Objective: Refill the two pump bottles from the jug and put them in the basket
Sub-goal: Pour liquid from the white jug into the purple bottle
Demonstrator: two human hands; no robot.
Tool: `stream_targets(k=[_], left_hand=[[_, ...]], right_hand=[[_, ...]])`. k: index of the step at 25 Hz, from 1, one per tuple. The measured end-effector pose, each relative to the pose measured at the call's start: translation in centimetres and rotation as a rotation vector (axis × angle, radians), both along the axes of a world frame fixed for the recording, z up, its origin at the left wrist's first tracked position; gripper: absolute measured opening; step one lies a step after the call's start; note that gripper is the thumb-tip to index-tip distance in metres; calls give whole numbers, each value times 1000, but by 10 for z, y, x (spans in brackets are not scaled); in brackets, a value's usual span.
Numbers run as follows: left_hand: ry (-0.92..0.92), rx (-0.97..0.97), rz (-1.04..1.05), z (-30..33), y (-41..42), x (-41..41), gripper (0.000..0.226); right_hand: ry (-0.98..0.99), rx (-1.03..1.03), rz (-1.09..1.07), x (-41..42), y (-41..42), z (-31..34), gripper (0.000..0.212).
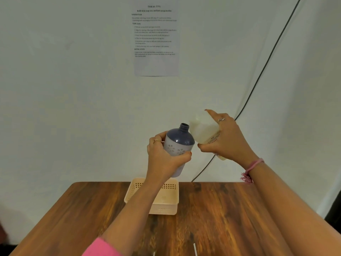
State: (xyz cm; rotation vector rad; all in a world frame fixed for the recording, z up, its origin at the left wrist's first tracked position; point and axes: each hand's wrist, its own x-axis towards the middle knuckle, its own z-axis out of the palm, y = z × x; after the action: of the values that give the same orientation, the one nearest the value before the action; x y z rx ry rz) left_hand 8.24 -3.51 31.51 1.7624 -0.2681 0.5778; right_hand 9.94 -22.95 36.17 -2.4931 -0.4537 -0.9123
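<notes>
**Above the basket: pour being lined up, bottle one**

Above the table [230,209], mid-air, both containers held up near the wall. Left hand [164,157] wrapped round the lower body of the pump bottle [178,145], fingers curled behind, thumb across the front. Bottle tilted slightly right, neck open, no pump fitted. Right hand [227,139] gripping the jug [203,130], thumb under, index finger stretched along the top, jug tipped toward the left with its upper end just beside the bottle mouth. No stream visible (spout itself blurred, cap state unclear).

Likely step: start of the first refill. Next move calls for seating the spout over a narrow threaded neck, then a slow tilt; small target, spill risk high.

Materials: bottle rigid plastic, dark blue shoulder over a pale lower half with flower print, glossy. Jug translucent, milky, pale liquid inside. Basket [166,209] cream plastic, perforated walls, on the table directly below. Wood-grain tabletop. Second bottle not in view.
</notes>
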Motion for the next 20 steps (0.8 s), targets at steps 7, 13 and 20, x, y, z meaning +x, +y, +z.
stream_targets(k=[7,13,20], left_hand=[[-16,-10,35,0,0,2,76],[-28,-28,31,-3,0,4,74],[-24,-7,53,-7,-2,8,75]], right_hand=[[-10,-74,-32,-3,3,9,104],[-23,-123,-50,-3,5,11,104],[-40,-195,-100,0,5,13,105]])
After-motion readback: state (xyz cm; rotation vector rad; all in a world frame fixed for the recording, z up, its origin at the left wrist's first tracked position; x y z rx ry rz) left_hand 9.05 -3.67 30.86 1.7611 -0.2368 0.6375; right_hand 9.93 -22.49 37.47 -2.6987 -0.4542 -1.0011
